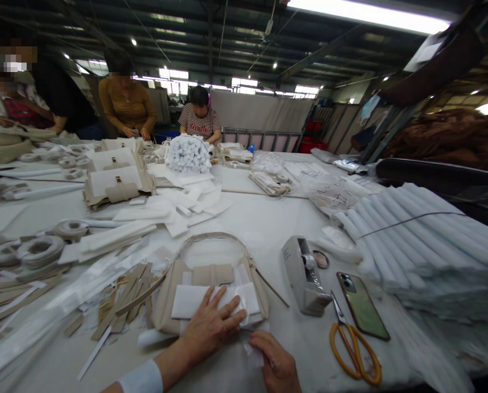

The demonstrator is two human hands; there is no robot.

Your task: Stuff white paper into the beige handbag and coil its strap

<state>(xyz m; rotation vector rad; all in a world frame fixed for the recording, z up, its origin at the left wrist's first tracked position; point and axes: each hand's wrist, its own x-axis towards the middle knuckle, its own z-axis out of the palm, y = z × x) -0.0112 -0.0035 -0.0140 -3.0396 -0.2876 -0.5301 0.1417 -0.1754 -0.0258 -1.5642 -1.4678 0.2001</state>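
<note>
A beige handbag [168,297] lies on the table in front of me, its strap [211,236] arched behind it. Across its front flap rests a folded white sheet [184,300], partly covered by a strip of clear plastic film [244,278]. My left hand [213,322] is spread flat on the white sheet, fingers apart, pressing it against the bag. Below the bag's right corner, my right hand [279,360] is closed with curled fingers on the clear film, whose lower end hangs beside the thumb. The fingertips are partly hidden.
Right of the bag stand a tape dispenser [305,278], orange-handled scissors [356,352] and a green phone [362,305]. Bundled white foam rolls [424,234] fill the right side. Beige strips [121,300] and strap coils [41,251] lie left. Several people work across the table.
</note>
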